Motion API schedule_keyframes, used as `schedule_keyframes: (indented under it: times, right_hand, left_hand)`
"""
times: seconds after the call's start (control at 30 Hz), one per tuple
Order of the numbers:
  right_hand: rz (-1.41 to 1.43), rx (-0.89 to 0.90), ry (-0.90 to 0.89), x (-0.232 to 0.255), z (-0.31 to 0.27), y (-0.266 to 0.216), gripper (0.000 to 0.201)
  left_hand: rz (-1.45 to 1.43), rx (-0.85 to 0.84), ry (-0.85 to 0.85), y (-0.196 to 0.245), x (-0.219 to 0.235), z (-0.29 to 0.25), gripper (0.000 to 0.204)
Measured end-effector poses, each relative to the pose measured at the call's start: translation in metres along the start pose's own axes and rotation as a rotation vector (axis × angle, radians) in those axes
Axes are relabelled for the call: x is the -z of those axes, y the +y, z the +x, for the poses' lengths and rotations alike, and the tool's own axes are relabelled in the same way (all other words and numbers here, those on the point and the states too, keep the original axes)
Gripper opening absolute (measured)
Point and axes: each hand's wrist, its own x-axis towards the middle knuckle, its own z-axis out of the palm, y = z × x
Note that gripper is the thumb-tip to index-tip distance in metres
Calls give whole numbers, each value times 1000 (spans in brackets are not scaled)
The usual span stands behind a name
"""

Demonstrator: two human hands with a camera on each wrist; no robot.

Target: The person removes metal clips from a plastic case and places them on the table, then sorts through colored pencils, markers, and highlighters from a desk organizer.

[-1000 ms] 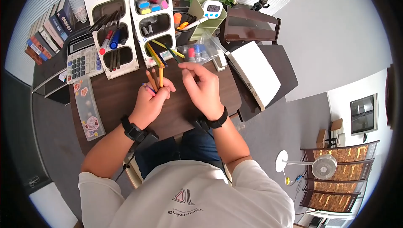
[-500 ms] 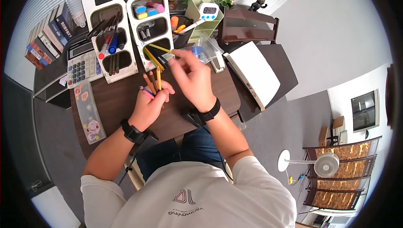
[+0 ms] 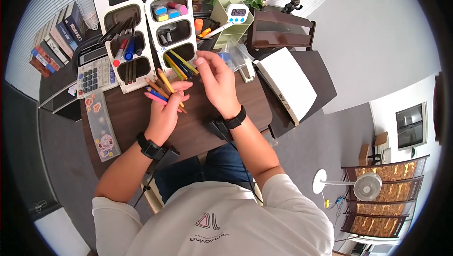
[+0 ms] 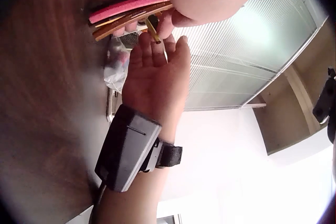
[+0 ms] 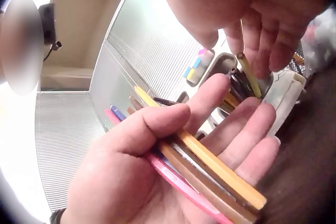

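Observation:
In the head view my left hand point(image 3: 163, 114) grips a bundle of colored pencils point(image 3: 165, 81) in yellow, brown, blue and pink between thumb and fingers. The right wrist view shows the bundle lying across the left palm, its other fingers spread. My right hand point(image 3: 219, 84) is at the front compartment of the right white organizer point(image 3: 191, 20), fingers fairly straight and thumb apart. Beside its fingers a yellow pencil point(image 5: 249, 74) leans out of that compartment. More pencils point(image 3: 177, 66), yellow and dark, lean there too.
Left of it stands another white organizer point(image 3: 148, 67) with pens and markers. A calculator point(image 3: 94, 77) and a stickered clear case point(image 3: 100, 124) lie at the left. A plastic bag point(image 3: 236, 53), a stapler point(image 3: 247, 72) and a white box point(image 3: 288, 86) are at the right.
The yellow pencil that leaned out to the right now lies alongside the others in the compartment. My right hand shifted left, then slightly back. The left hand's pencil bundle has tilted leftward.

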Motion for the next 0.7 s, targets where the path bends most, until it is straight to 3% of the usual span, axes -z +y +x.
schedule_keyframes:
  times: [0.13, 0.2, 0.3, 0.7]
  right_hand:
    - [46, 18, 69, -2, 11, 9, 43]
    - [110, -146, -40, -4, 14, 9, 49]
    - [143, -141, -77, -5, 11, 7, 51]
    - [153, -52, -101, -8, 3, 10, 44]
  left_hand:
    - [2, -64, 83, 2, -2, 0, 30]
    - [-27, -54, 109, -7, -1, 2, 26]
    - [-214, 24, 313, -7, -3, 4, 18]
    - [-436, 17, 321, -4, -2, 0, 12]
